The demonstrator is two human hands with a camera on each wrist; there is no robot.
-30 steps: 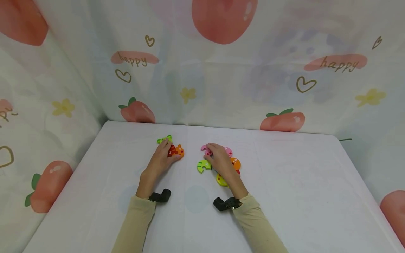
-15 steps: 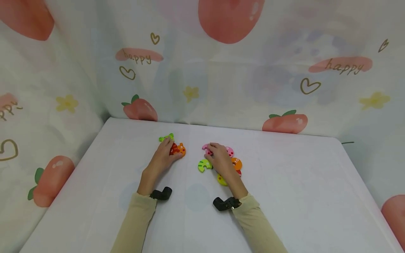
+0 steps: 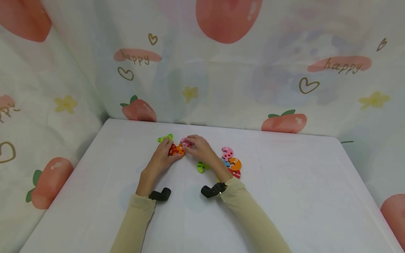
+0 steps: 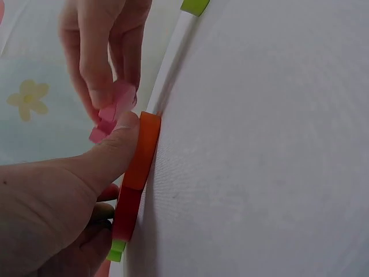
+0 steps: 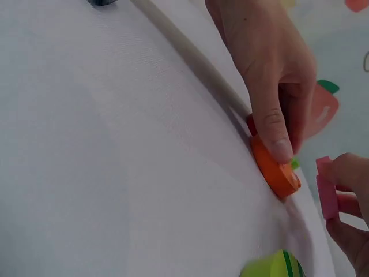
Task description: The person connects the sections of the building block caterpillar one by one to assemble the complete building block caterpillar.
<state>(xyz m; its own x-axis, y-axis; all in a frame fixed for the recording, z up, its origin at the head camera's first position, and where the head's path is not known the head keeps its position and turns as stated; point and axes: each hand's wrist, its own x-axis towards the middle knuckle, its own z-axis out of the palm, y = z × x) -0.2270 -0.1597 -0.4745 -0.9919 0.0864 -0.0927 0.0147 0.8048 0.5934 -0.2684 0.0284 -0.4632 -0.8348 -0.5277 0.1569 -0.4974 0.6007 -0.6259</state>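
- Reaching in from the bottom edge, two beige long sleeves (image 3: 257, 219) are cut off by the frame; a black wrist-worn camera (image 3: 160, 195) sits below each hand.
- Under the right forearm, a yellow piece (image 3: 219, 180) is nearly all hidden, its shape impossible to make out.
- Just beyond it, a red, pale-striped flat piece (image 3: 236, 173) shows in part, next to an orange rounded piece marked 10 (image 3: 235, 164); a light-blue piece (image 3: 225, 162) is mostly covered.
- Left of these, a lime-green piece with dark-green stripes (image 3: 201, 167) is partly behind the right arm.
- Farther back in this cluster lies a pink, notched, spotted piece (image 3: 227, 153), its printed mark too small to read.
- The left hand (image 3: 160, 157) grips a joined pair on the white table (image 3: 177, 232): its thumb lies on a thick orange animal-head piece (image 4: 144, 150), its fingers curled behind a dark-red striped piece (image 4: 127, 212), their tips largely hidden.
- The right hand (image 3: 201, 149) pinches a thick pink curved piece (image 5: 327, 198) between thumb and fingers, just beside the orange head and apart from it; the fingers cover much of its face.
- Beyond the left fingertips, a bright-green piece (image 3: 165, 138) is partly covered.
- Behind everything hangs a pale fruit-print cloth (image 3: 221, 79), cut off above.
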